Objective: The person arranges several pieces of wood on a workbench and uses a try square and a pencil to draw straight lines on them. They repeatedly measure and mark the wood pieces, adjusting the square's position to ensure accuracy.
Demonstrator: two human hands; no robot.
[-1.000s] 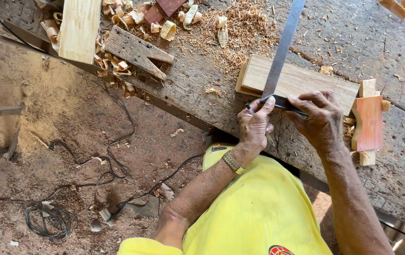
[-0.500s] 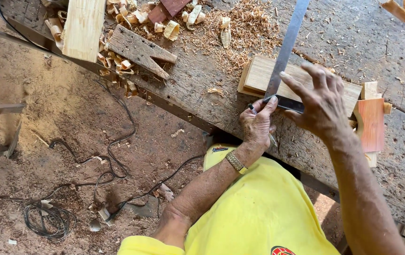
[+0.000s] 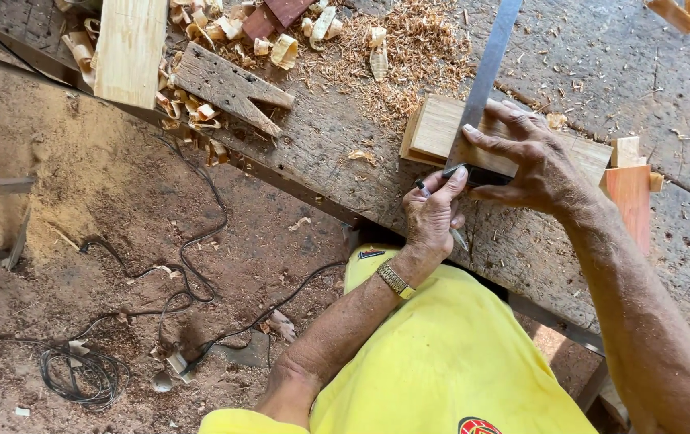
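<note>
Shifted since the earlier frames: right hand [image 3: 534, 165], once gripping the square's dark stock near the bench edge, then lifted with fingers spread, now pressed flat over the steel blade [image 3: 485, 76] and the board [image 3: 449, 128], fingers stretched toward the left. Left hand [image 3: 433, 213] unchanged in place, curled narrow around a pencil [image 3: 422, 187], tip at the blade's left edge, right at the board's near side. Gold watch [image 3: 395, 279] on that wrist. Square laid across the pale board, blade running up and away out of view, stock mostly hidden under the right palm. Board flat on a rough grey bench [image 3: 626, 72], close to its near edge. Just right of the board, a reddish wooden block [image 3: 630, 197], partly behind the right wrist. Farther left on the bench: notched grey offcut [image 3: 228, 87], pale plank [image 3: 128, 48], curls of shavings [image 3: 377, 56]. Below the bench, sawdust-covered floor [image 3: 79, 209] with tangled black cable [image 3: 88, 374]. Yellow shirt [image 3: 441, 362] filling the lower middle.
</note>
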